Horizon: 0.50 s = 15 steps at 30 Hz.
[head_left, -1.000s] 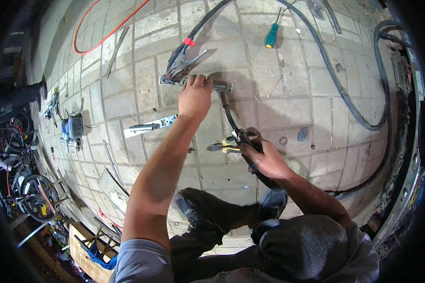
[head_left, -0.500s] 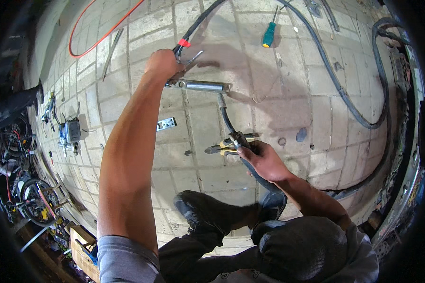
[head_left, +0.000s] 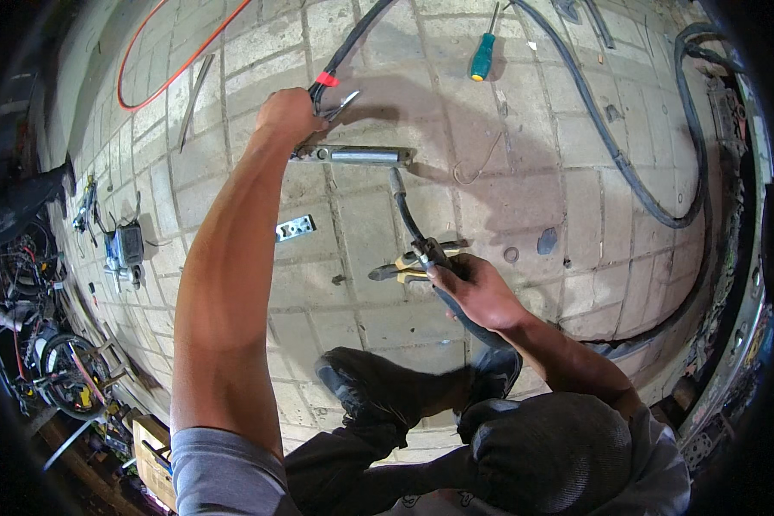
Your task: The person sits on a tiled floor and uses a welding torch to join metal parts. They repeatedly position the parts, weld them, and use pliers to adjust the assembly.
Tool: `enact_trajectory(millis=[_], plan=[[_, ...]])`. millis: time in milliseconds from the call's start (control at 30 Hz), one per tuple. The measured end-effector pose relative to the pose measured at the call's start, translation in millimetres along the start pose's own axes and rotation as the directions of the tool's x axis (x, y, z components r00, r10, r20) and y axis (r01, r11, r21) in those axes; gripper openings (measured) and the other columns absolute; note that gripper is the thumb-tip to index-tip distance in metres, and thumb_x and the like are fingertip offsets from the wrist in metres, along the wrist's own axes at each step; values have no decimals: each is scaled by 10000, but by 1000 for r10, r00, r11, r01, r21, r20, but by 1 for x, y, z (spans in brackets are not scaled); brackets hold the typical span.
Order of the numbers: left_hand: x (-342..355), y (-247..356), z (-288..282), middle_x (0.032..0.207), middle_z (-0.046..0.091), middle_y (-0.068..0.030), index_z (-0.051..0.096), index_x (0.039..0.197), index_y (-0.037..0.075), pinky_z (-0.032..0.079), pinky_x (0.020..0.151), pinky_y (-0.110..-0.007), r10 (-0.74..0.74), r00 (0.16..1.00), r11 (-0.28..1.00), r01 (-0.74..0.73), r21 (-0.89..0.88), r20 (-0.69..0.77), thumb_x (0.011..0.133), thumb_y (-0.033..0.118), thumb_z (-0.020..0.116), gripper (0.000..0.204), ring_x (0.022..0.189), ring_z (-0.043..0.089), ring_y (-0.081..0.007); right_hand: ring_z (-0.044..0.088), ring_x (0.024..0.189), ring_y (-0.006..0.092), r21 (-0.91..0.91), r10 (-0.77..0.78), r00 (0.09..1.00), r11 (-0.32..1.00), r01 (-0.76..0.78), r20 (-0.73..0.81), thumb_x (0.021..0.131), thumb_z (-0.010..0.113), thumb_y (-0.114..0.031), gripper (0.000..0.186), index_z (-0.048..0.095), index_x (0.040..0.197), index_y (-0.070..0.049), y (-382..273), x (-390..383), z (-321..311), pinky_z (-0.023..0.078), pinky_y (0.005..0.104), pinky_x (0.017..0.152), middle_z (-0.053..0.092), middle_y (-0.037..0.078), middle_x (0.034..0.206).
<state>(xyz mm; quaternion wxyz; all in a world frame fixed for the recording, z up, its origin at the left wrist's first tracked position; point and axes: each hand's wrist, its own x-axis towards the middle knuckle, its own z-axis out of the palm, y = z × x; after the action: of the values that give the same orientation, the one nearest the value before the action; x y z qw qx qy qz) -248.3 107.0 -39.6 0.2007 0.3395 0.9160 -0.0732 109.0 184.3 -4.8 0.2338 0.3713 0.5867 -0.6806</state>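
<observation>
A black torch (head_left: 436,254) rests in the grip of the right hand (head_left: 482,293), its nozzle pointing ahead toward a metal bar (head_left: 365,156) just right of and nearer than the left hand (head_left: 289,116), which closes around a clamp (head_left: 345,104), while pliers (head_left: 389,272) lie just left of the right hand.

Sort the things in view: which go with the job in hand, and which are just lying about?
Likely part of the job:
- black curved-neck tool, held in the right hand
- red-taped cable, at the left hand
- metal bar, near the left hand

Seemingly lying about:
- green screwdriver
- orange cord
- pliers, by the right hand
</observation>
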Motion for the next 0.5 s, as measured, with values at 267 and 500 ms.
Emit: enact_trajectory(millis=[267,500], plan=[[0,2,2,972,698,-216,699,924,-14,530,819,-451,2,1000,999,-3,37,4,707,400,825,484,957,671,-364,599,591,144,-3,8,1000,1000,-8,14,959,581,-452,490,613,999,35,-4,-1,0,482,324,559,595,63,722],[-2,4,-2,1018,698,-199,703,975,9,529,855,-448,-19,999,999,18,41,36,734,378,810,453,989,667,-356,596,612,145,-3,12,1000,1000,-12,25,961,573,-460,508,596,1045,41,2,1,2,488,323,569,582,62,748]])
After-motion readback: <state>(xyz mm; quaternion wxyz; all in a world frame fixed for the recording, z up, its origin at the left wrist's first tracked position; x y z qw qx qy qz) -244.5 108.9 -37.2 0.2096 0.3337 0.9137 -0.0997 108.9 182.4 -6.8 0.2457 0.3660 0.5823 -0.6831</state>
